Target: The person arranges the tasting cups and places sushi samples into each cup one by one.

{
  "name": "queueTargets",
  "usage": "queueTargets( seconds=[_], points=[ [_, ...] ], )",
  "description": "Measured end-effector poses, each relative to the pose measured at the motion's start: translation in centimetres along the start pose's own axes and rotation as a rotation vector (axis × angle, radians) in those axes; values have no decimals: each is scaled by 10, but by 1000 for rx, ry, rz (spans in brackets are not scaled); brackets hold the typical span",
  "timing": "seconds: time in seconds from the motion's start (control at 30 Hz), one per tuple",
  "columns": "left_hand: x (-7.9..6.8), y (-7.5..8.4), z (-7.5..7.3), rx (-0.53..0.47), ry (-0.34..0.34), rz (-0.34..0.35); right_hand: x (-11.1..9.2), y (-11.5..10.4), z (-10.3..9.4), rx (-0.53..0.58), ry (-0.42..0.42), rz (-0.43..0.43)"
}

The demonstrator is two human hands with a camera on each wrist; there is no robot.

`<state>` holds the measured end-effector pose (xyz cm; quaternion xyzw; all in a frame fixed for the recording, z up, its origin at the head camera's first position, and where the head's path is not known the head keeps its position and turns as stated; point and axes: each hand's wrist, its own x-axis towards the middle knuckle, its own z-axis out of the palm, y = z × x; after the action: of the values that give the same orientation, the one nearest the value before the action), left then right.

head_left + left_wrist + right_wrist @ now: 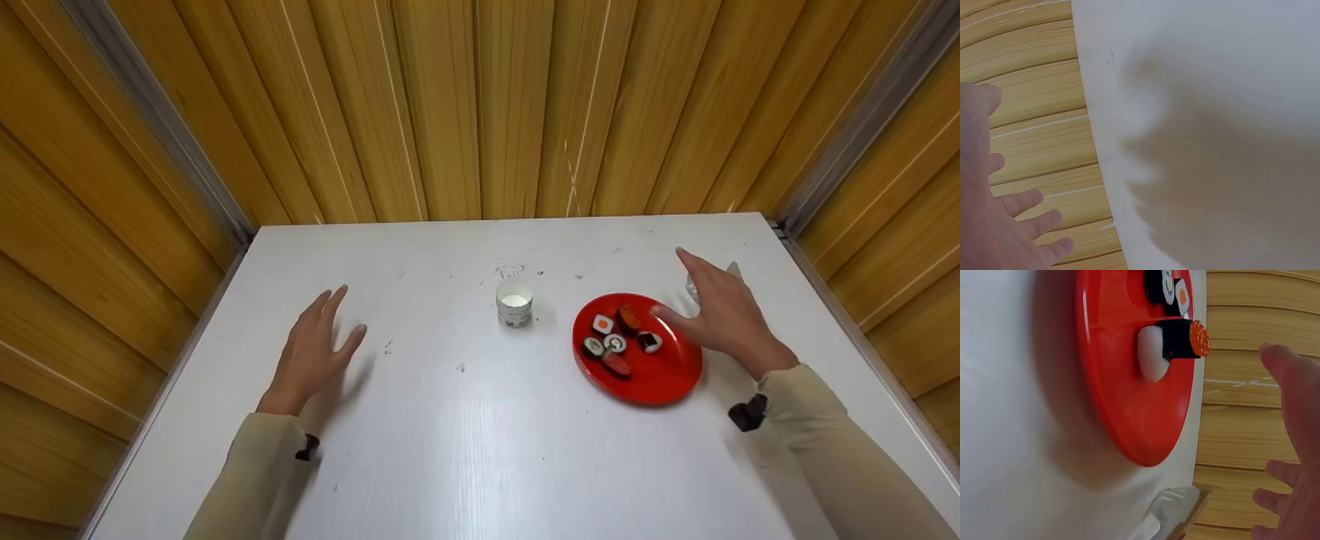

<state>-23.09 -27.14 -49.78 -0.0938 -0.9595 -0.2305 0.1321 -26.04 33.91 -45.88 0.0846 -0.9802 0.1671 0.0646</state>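
My left hand [307, 358] hovers over the left part of the white table [420, 450], fingers spread and holding nothing; its shadow falls below it in the left wrist view. Above the right rim of a red plate [660, 382] is my right hand [720, 311], fingers extended, thumb toward the plate. Several sushi pieces lie on that plate, among them an orange roe-topped piece [1199, 338], a white rice piece with a black band [1152, 353] and a roll with an orange centre [603, 324]. A small white cup [514, 304] stands upright between the hands.
Just beyond my right hand sits a pale object [1176, 509] with a brown edge, partly hidden by the hand in the head view. Wood-patterned panels [450, 112] rise at the table's back and both sides, with grey posts [161, 112] at the corners.
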Motion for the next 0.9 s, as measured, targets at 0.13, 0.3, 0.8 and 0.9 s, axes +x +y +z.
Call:
queueTargets(
  seconds=[0.13, 0.3, 0.8, 0.9],
  points=[
    [-1, 1, 1, -12, 5, 11, 7, -16, 8, 1, -22, -19],
    [-1, 2, 3, -21, 14, 32, 13, -35, 18, 7, -41, -46],
    [-3, -1, 6, -41, 60, 74, 32, -83, 37, 97, -137, -26],
    [-2, -1, 5, -43, 61, 71, 37, -93, 39, 117, -160, -10]
  ],
)
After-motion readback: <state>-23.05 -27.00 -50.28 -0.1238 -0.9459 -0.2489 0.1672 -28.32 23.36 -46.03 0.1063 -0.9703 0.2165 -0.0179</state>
